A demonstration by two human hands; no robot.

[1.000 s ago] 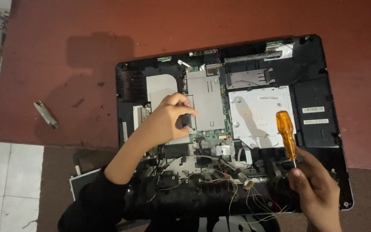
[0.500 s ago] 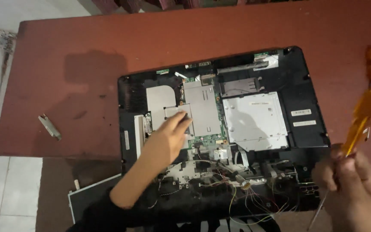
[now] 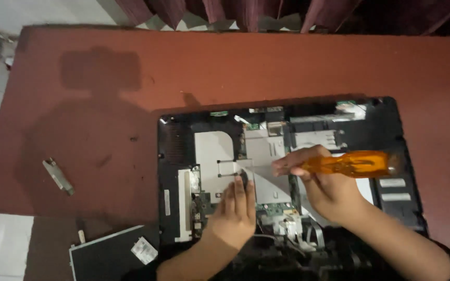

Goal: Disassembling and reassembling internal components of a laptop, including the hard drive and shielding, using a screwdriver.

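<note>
Fingers of right hand [image 3: 329, 190] grasp orange screwdriver [image 3: 355, 164], tip hidden; left hand [image 3: 234, 211] flat.

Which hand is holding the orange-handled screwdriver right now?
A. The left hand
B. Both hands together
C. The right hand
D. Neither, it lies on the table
C. The right hand grips the orange-handled screwdriver over the opened computer chassis, while the left hand rests flat on the metal plate inside it.
</note>
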